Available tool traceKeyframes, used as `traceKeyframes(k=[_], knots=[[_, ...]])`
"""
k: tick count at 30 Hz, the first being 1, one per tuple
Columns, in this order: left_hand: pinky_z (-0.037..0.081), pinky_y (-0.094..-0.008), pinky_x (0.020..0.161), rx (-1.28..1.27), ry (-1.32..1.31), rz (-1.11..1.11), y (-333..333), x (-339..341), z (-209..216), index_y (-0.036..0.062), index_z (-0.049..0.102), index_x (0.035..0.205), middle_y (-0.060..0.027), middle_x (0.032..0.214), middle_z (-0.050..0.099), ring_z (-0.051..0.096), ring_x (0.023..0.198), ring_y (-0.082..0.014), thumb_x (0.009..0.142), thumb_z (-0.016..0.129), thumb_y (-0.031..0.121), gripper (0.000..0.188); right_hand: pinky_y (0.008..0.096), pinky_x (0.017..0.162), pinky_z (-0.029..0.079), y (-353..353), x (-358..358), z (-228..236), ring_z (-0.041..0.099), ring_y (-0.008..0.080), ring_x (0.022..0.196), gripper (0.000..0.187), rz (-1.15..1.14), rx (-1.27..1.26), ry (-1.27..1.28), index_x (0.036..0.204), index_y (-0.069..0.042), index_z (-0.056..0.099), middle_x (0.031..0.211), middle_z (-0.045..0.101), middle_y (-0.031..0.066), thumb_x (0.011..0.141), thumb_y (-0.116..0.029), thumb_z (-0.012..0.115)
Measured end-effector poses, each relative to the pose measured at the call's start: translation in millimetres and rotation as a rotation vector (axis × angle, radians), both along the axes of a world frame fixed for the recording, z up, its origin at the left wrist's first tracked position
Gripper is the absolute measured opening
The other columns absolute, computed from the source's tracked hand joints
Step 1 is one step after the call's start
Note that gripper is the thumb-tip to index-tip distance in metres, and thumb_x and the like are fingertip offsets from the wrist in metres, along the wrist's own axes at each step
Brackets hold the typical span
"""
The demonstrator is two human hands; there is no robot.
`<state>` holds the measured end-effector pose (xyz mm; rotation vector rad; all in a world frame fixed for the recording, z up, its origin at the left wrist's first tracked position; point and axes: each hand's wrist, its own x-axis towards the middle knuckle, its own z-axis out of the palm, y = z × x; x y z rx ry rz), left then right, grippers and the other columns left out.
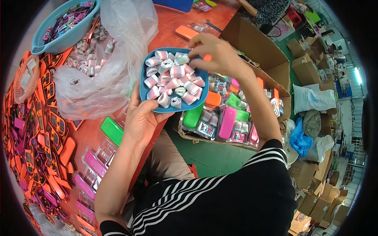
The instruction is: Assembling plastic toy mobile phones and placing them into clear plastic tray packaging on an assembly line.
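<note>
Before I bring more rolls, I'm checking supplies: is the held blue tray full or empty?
Nearly full: striped rolls pile across the blue tray, hiding most of its bottom.

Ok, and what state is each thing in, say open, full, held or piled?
Blue tray: held up, full of rolls
Left hand: closed on the tray's edge
Right hand: fingers bent near the rim, grip unclear
Cardboard box: open, full of packaged sets
Plastic bag: crumpled
Light-blue basin: heaped with packets
</note>
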<state>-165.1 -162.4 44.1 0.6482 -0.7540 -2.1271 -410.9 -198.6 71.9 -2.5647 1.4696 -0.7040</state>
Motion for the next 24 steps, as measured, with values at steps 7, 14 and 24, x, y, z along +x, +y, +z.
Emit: traceKeyframes(k=[7, 14, 24], knots=[[0.053, -0.0438, 0.085, 0.007, -0.004, 0.026, 3, -3, 6, 0.0106, 0.026, 0.137, -0.0158, 0.128, 0.046, 0.055, 0.11, -0.0305, 0.073, 0.042, -0.002, 0.067, 0.0346, 0.078, 0.046, 10, 9, -19, 0.054, 0.0265, 0.096, 0.016, -0.102, -0.143, -0.005, 0.085, -0.004, 0.065, 0.102, 0.055, 0.0089, 0.071, -0.011, 0.065], [0.053, -0.0428, 0.085, -0.019, -0.009, 0.002, -3, -4, -2, 0.0122, 0.027, 0.136, -0.015, 0.128, 0.047, 0.055, 0.11, -0.0303, 0.074, 0.044, -0.001, 0.066, 0.022, 0.071, 0.045, -27, -24, -10, 0.054, 0.006, 0.083, 0.014, -0.202, 0.405, -0.6, 0.09, 0.0, 0.063, 0.097, 0.056, -0.0011, 0.079, -0.009, 0.066], [0.053, -0.0458, 0.085, 0.036, 0.02, 0.119, -5, -3, -1, 0.0129, 0.023, 0.139, -0.0154, 0.132, 0.043, 0.053, 0.112, -0.031, 0.071, 0.04, -0.006, 0.073, 0.0371, 0.088, 0.043, -3, 11, -14, 0.051, 0.0285, 0.109, 0.021, -0.167, -0.098, 0.071, 0.089, -0.006, 0.065, 0.118, 0.052, 0.0097, 0.075, -0.022, 0.065]])
